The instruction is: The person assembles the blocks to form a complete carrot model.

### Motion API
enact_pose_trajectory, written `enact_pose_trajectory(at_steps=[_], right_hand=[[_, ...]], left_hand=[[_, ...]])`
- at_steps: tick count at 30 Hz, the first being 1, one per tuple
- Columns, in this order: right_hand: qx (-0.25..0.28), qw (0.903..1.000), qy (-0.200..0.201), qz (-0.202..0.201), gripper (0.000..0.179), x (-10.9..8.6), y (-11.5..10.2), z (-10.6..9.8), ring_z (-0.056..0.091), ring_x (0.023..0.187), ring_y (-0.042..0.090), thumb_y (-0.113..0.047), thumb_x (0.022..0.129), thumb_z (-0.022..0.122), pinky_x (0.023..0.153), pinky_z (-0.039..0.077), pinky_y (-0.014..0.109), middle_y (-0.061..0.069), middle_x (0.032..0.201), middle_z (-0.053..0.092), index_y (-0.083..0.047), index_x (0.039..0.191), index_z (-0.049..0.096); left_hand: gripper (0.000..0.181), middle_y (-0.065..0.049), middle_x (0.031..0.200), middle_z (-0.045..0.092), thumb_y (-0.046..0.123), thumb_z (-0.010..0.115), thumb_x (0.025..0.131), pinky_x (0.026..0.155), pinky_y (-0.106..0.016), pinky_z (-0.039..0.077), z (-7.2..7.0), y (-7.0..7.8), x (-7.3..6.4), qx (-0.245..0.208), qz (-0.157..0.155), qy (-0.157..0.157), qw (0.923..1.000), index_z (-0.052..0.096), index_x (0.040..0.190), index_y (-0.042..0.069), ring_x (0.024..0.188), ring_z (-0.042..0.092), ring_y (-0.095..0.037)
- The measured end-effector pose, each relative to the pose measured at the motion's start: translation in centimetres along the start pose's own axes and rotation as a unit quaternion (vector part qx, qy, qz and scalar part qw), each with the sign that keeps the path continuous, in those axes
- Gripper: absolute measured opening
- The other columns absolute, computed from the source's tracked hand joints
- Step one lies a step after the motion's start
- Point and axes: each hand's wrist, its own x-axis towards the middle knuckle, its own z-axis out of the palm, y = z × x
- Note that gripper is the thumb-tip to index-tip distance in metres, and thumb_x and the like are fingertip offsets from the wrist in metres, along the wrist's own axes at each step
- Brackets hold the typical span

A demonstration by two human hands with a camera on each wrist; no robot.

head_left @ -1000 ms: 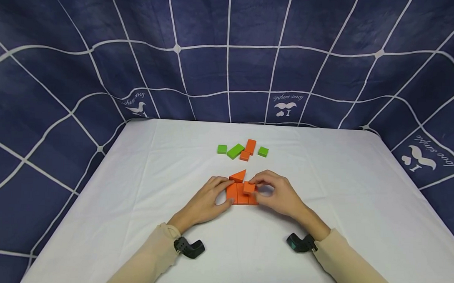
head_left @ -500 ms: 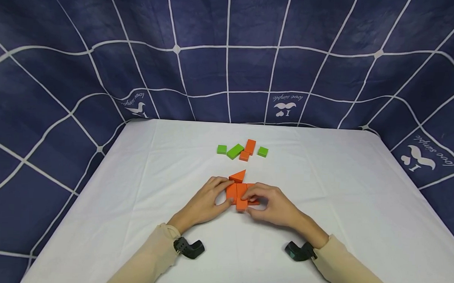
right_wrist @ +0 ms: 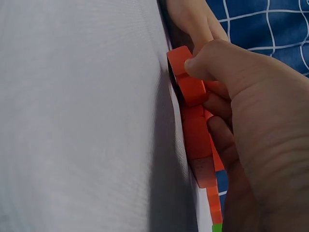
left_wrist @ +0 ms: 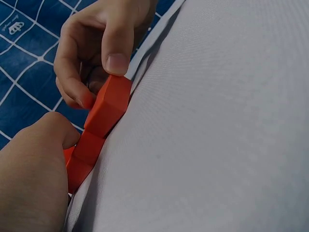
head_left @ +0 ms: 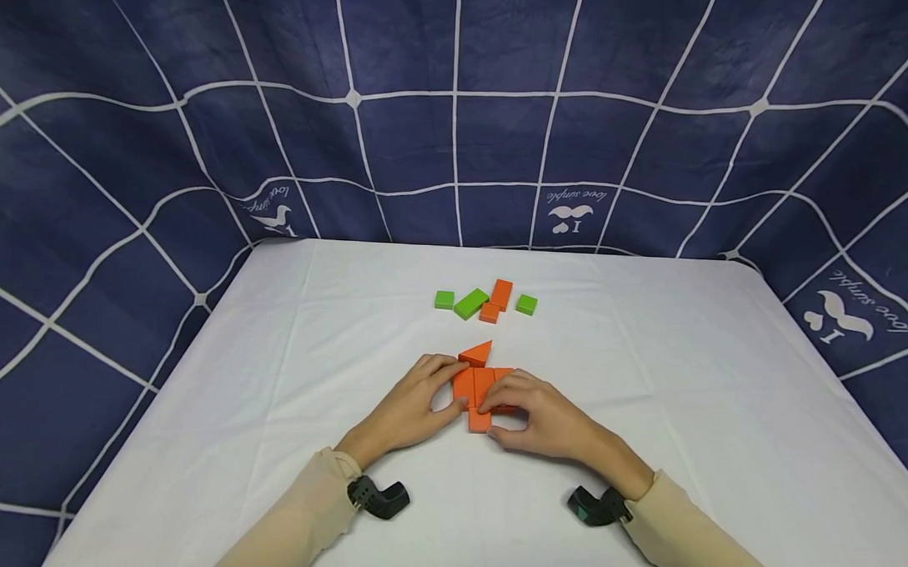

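Note:
Three orange blocks lie side by side in the middle of the table, and the left one sits between the thumb and index finger of my left hand. My right hand pinches a small orange block at the near edge of this row. Part of the right-hand block in the row is hidden under my right fingers. An orange triangular block lies against the far side of the row. In the left wrist view, the right thumb presses on the top corner of the small block.
Farther back on the white cloth lie a small green block, a longer green block, an orange rectangular block, a small orange block and another green block. A blue checked curtain hangs behind.
My right hand has brought the small orange block from above the row toward me, down to its near edge. The left hand stays in place.

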Motion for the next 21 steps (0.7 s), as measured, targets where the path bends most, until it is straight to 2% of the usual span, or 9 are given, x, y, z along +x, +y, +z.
enact_pose_trajectory(at_steps=[13,21], right_hand=[[-0.027,0.9995,-0.007,-0.012,0.024,0.00,0.09,0.01,0.059,0.115,0.009,-0.021,0.087,0.083,0.107,0.051,0.037,-0.014,0.113,0.068,-0.020,0.110,0.076],[-0.024,0.9995,-0.014,-0.015,0.025,0.03,0.10,-0.19,0.058,0.118,0.009,-0.025,0.087,0.083,0.108,0.050,0.037,-0.015,0.114,0.067,-0.022,0.111,0.076]], left_hand=[[0.054,-0.004,0.142,0.056,0.034,0.068,0.098,0.117,-0.041,0.042,-0.10,0.12,0.02,0.000,-0.002,-0.002,1.0000,0.059,0.145,0.008,0.136,0.048,-0.020],[0.054,-0.003,0.141,0.057,0.033,0.068,0.097,0.116,-0.041,0.043,-0.11,0.15,-0.04,-0.002,0.000,0.003,1.0000,0.059,0.144,0.008,0.135,0.048,-0.019]])
